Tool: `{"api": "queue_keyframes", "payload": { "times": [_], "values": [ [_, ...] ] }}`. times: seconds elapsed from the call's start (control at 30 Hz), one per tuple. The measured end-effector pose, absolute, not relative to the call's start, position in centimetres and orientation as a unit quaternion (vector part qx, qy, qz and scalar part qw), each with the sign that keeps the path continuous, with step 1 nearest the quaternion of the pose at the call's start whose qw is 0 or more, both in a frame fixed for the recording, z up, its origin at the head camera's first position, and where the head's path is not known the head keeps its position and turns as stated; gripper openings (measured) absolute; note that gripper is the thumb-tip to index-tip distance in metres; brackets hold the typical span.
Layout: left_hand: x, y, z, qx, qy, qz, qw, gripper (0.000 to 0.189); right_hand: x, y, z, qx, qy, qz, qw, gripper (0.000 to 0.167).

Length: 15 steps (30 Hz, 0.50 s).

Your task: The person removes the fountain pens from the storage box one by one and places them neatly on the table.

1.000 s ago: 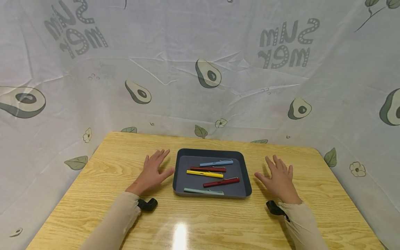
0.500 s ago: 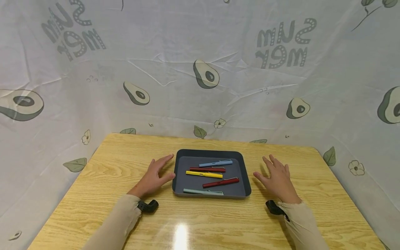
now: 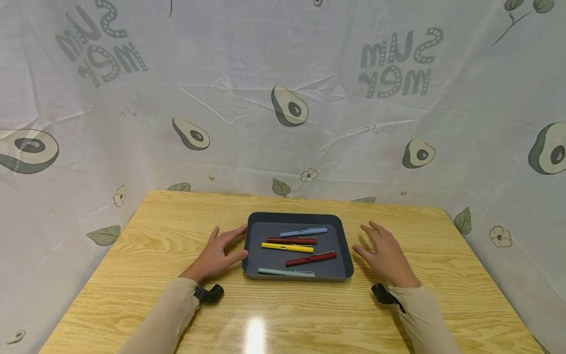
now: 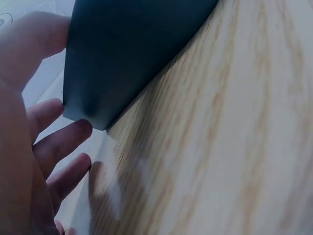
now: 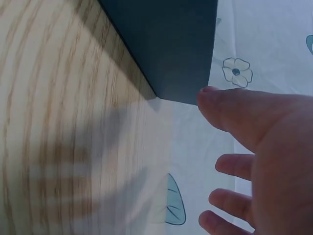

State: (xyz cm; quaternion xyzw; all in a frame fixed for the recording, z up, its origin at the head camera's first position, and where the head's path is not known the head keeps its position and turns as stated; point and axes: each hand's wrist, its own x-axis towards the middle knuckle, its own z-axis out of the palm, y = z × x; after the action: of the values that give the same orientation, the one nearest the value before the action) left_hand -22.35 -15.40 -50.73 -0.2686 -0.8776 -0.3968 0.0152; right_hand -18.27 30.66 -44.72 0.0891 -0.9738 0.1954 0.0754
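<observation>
A dark grey rectangular tray (image 3: 265,258) lies on the table with several pens in it, all lying roughly crosswise. From back to front these are a blue pen (image 3: 302,232), a dark red pen (image 3: 289,241), a yellow pen (image 3: 287,247), a second dark red pen (image 3: 309,259) and a pale green pen (image 3: 285,272). My left hand (image 3: 214,258) has its thumb and fingertips right at the tray's left rim, fingers spread. Holding nothing, my right hand (image 3: 389,255) is to the tray's right, thumb pointing at its side wall (image 5: 171,44), fingers relaxed.
The wooden table (image 3: 185,216) extends past the tray on every side. Behind it hangs a white cloth (image 3: 239,123) printed with avocados and leaves. A black wrist camera (image 3: 210,294) sits on the left wrist and another black wrist camera (image 3: 382,294) on the right.
The left hand's spread fingers have lowered and come in to the tray's left rim. My right hand has moved a little left, nearer the tray. The pens have stayed in place within the tray.
</observation>
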Motion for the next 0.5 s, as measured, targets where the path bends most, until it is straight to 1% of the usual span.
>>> {"api": "queue_keyframes", "payload": {
  "times": [0.2, 0.27, 0.4, 0.5],
  "values": [
    [-22.5, -15.4, -51.2, -0.271, -0.87, -0.412, 0.005, 0.072, -18.4, 30.1, -44.8, 0.115, -0.97, 0.198, 0.081, 0.059],
    [-22.5, -15.4, -51.2, -0.272, -0.869, -0.413, 0.002, 0.072, -18.4, 30.0, -44.8, 0.128, -0.968, 0.193, 0.093, 0.056],
    [-22.5, -15.4, -51.1, -0.273, -0.872, -0.405, 0.004, 0.071, -18.6, 29.5, -44.3, 0.155, -0.961, 0.184, 0.135, 0.047],
    [-22.5, -15.5, -51.1, -0.273, -0.876, -0.398, 0.008, 0.071, -19.0, 28.7, -43.4, 0.172, -0.959, 0.176, 0.143, 0.043]
  ]
}}
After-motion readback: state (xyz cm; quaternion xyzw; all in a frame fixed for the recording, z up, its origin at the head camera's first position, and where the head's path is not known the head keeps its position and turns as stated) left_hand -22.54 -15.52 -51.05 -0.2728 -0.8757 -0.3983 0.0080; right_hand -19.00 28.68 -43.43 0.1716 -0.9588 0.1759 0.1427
